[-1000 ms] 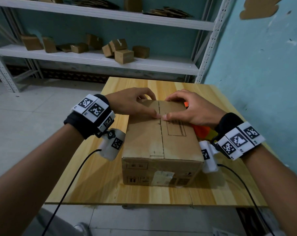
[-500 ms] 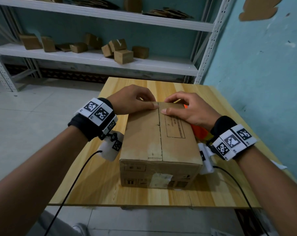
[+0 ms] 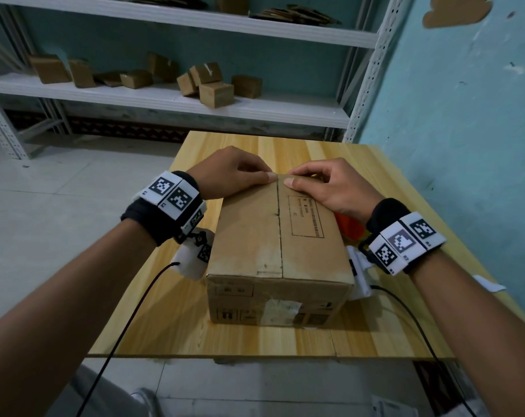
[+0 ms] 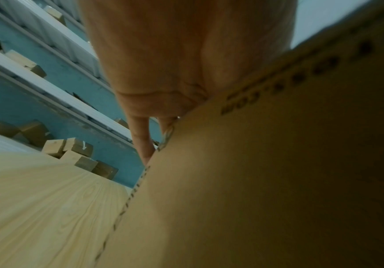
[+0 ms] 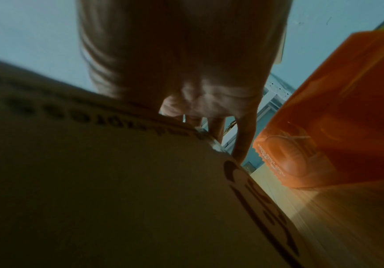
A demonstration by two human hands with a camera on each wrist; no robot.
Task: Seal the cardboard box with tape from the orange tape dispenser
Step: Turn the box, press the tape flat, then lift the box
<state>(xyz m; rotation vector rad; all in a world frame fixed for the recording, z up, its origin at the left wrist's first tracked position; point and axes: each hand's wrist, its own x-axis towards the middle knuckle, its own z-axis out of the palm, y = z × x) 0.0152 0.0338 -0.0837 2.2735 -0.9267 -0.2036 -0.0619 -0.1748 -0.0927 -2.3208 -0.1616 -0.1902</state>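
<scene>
Cardboard box [image 3: 279, 251]: plain brown, black printed rectangle and text on top, whitish label remnant on the near side.
Tape dispenser [image 5: 337, 116]: translucent orange.
Table [image 3: 171, 323]: pale yellow wood grain, striped.
Wristbands [image 3: 171, 197]: black, bearing white tags with black square-code patterns.
Wall [image 3: 465, 115]: teal.
Shelving [image 3: 165, 99]: white.
Floor [image 3: 44, 206]: pale grey tile.

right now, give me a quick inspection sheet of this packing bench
surface: wooden table, box set mid-table
job's things: cardboard box flaps closed, centre seam bare of fresh tape; orange tape dispenser beside its right side, untouched
clutter: white paper scrap at right edge
grippers: left hand and right hand curled over the box's far edge, thumbs by the seam
cables: black cable off each wrist
surroundings: white shelf with small boxes, teal wall
</scene>
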